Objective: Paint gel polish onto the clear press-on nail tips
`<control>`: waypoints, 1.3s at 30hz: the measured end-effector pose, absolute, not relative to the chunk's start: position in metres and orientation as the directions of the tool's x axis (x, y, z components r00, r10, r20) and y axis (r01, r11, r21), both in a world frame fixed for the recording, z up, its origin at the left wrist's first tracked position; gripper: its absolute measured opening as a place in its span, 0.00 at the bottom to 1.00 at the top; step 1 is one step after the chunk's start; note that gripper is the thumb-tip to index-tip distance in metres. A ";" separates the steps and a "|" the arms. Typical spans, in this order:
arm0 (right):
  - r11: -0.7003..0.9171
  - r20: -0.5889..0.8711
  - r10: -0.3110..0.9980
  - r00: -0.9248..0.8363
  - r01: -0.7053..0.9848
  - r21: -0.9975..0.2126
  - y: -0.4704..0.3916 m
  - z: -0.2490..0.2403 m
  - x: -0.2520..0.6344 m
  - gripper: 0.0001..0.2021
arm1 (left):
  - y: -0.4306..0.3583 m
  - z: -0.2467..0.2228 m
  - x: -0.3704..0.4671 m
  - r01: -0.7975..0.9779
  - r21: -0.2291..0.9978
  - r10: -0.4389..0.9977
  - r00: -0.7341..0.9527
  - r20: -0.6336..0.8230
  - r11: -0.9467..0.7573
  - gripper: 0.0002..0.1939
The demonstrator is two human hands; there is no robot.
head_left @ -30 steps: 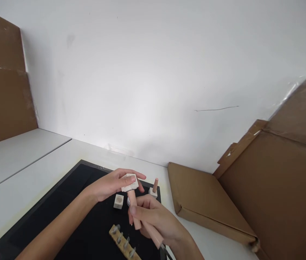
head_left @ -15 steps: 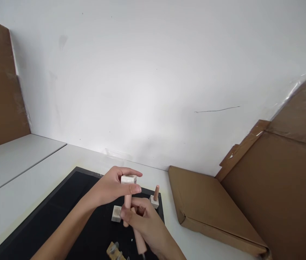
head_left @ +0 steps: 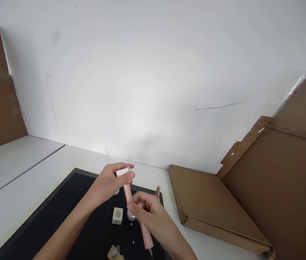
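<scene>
My left hand (head_left: 113, 182) is closed around a white block (head_left: 122, 172), its thumb across the near side. A pink rod (head_left: 128, 193) extends down from under that block. The thumb and index finger of my right hand (head_left: 153, 213) pinch at the rod's lower end. Also in my right hand is a pink-handled tool (head_left: 146, 236), pointing down, with a thin dark tip at its lower end. Just below lie another white block (head_left: 117, 215) with a brownish top and a small round white piece (head_left: 131, 216), partly hidden by my fingers.
A black mat (head_left: 87, 216) lies on the white table (head_left: 44, 173). Behind my right hand stands a pink peg (head_left: 158, 190), its base hidden. A tan piece (head_left: 113, 253) with something translucent lies at the bottom edge. A flat cardboard box (head_left: 212, 202) sits to the right.
My left hand and the white block have risen slightly leftward, and the block is more tilted. The pink-handled tool has shifted right. The small round white piece has come into view.
</scene>
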State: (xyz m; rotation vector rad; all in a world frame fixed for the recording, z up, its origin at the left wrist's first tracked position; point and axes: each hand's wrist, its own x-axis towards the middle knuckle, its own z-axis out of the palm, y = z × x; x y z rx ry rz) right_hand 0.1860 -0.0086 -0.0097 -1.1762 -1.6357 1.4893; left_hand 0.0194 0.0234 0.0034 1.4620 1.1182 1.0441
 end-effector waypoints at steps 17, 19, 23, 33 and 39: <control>0.173 0.106 0.973 -0.203 0.350 -0.921 -0.012 -0.006 0.193 0.19 | 0.020 0.005 0.015 -0.127 0.987 0.975 0.186 0.119 -0.096 0.27; 0.191 0.115 0.969 -0.220 0.362 -0.912 -0.013 -0.006 0.194 0.21 | 0.019 0.005 0.015 -0.176 0.981 0.976 0.185 0.118 -0.086 0.26; 0.295 0.276 0.955 -0.107 0.429 -0.854 -0.017 -0.013 0.192 0.15 | 0.017 0.005 0.015 -0.240 0.969 0.981 0.162 0.108 -0.066 0.25; 0.327 0.282 0.944 -0.170 0.410 -0.852 -0.021 -0.006 0.195 0.20 | 0.010 0.009 0.013 -0.231 0.971 0.974 0.201 0.104 -0.057 0.24; 0.499 0.498 0.857 -0.134 0.458 -0.736 -0.026 -0.010 0.195 0.12 | 0.007 0.010 0.013 -0.263 0.964 0.974 0.207 0.097 -0.041 0.24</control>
